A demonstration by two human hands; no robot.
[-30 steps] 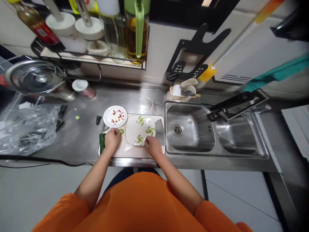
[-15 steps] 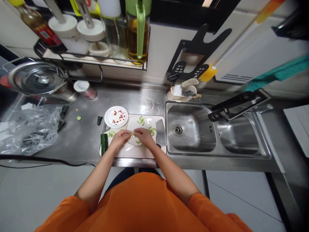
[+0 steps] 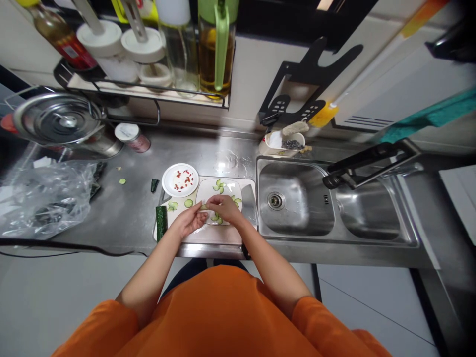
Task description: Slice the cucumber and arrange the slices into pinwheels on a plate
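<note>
My left hand (image 3: 190, 221) is turned partly palm up, thumb and fingers pinching one end of a small pale-green cucumber slice (image 3: 203, 207). My right hand (image 3: 225, 208) pinches the slice's other side, its fingers partly hiding it. Both are above a square white plate (image 3: 208, 187), where green cucumber slices (image 3: 219, 187) lie in small fans. The plate rests on a cutting board (image 3: 208, 238). On the board's left are a loose round slice (image 3: 189, 203), more slices (image 3: 173, 206) and a dark green cucumber piece (image 3: 161, 223). A knife (image 3: 250, 204) lies at its right.
A round white plate (image 3: 167, 179) with red bits stands behind the board. Right of it is a double sink (image 3: 297, 198) with a black faucet (image 3: 357, 166). Leftward lie a cucumber end (image 3: 154, 185), a plastic bag (image 3: 55, 198), a can (image 3: 133, 138) and a lidded pot (image 3: 63, 121).
My left hand has rolled palm up, uncovering the round slice on the board. My right hand has shifted slightly right, and the slice between both hands shows longer.
</note>
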